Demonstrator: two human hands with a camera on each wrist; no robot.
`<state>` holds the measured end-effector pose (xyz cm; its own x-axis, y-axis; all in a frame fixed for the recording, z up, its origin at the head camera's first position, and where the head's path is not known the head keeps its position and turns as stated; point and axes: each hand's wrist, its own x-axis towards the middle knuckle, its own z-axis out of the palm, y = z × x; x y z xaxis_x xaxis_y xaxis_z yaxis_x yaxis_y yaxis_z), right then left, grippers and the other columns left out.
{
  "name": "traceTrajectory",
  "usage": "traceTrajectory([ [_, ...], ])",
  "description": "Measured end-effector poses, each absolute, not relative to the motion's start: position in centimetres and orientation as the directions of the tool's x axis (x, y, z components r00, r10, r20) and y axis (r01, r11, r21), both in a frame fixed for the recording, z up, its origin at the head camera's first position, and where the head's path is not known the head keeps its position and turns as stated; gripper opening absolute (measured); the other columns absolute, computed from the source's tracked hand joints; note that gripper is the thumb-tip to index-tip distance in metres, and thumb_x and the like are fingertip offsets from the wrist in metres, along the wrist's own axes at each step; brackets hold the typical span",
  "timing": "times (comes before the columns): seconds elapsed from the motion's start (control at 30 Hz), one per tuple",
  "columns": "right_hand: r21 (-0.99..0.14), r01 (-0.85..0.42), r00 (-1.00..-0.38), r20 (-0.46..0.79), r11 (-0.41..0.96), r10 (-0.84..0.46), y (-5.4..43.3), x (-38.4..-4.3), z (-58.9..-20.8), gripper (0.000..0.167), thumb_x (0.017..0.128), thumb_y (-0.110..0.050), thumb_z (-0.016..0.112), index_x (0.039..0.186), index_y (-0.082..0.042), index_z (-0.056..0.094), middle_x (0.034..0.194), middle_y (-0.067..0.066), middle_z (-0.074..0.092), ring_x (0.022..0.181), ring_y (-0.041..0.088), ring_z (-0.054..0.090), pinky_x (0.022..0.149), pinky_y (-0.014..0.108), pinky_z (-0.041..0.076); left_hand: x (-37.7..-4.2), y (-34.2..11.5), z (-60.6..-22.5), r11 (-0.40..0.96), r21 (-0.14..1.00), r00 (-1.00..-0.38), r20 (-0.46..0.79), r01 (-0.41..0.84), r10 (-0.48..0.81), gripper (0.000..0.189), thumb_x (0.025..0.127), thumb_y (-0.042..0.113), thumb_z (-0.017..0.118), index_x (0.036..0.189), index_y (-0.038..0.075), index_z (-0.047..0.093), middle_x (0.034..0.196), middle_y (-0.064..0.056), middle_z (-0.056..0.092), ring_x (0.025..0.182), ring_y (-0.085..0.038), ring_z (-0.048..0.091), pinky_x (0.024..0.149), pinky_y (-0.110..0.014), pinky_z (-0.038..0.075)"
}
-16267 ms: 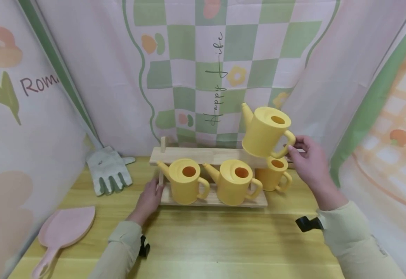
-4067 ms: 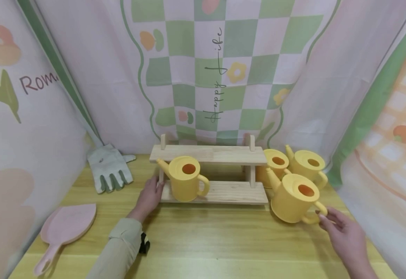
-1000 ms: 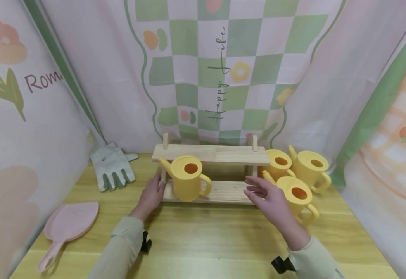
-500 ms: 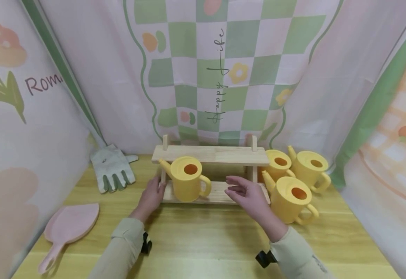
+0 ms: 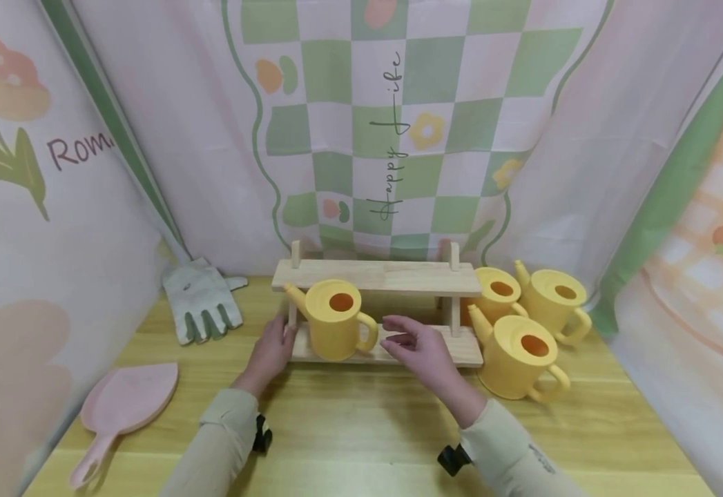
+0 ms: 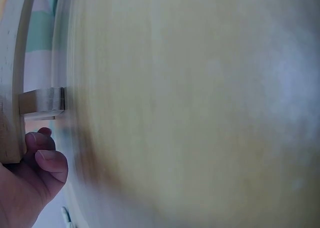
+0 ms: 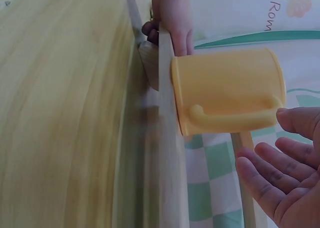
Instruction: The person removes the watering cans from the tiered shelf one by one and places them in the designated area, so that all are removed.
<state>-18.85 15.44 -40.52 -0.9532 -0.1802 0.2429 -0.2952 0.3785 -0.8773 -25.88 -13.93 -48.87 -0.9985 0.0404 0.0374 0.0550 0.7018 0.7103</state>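
Observation:
A two-tier wooden shelf [image 5: 375, 275] stands against the curtain. One yellow watering can [image 5: 333, 333] sits upright on its lower board, spout to the left. My left hand [image 5: 269, 351] grips the left end of that lower board; in the left wrist view its fingers [image 6: 52, 163] curl under the board's edge. My right hand [image 5: 422, 351] hovers over the lower board just right of the can's handle, fingers spread and holding nothing. In the right wrist view, the thumb tip overlaps the end of the can's handle [image 7: 235, 122].
Right of the shelf, three more yellow watering cans stand on the table: one at the front [image 5: 513, 362], one behind the shelf end [image 5: 492, 284], one at the back right [image 5: 550, 304]. A work glove [image 5: 202, 300] and a pink dustpan [image 5: 128, 400] lie at the left.
Two watering cans have gone from my right hand to the table at the right, one of them off the lower board. My emptied right hand has since moved left towards the last can's handle.

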Motion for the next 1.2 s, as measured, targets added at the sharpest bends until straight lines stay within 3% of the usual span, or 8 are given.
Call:
traceTrajectory([
  [0.3,-0.884,-0.285,-0.957,0.242,0.371,-0.16,14.3,-19.2,-42.0,0.038,0.085,0.002,0.072,0.122,0.001,0.063,0.11,0.018,0.069,0.088,0.028,0.07,0.075,0.029,0.058,-25.9,-13.9,-48.9,0.702,0.709,-0.998,0.044,0.061,0.042,0.049,0.104,0.037,0.04,0.142,0.007,0.041,0.138,-0.022,0.045,0.123,-0.042,0.048,0.101,-0.061,0.039],
  [1.2,-0.858,-0.307,-0.952,0.281,0.412,-0.124,12.9,-19.8,-43.5,0.028,0.088,0.001,0.068,0.116,-0.006,0.066,0.102,0.011,0.07,0.086,0.02,0.068,0.072,0.027,0.057,-26.0,-13.9,-49.1,0.7,0.711,-0.998,0.057,0.067,0.038,0.05,0.104,0.036,0.041,0.143,0.004,0.04,0.138,-0.024,0.045,0.125,-0.043,0.046,0.103,-0.06,0.037],
])
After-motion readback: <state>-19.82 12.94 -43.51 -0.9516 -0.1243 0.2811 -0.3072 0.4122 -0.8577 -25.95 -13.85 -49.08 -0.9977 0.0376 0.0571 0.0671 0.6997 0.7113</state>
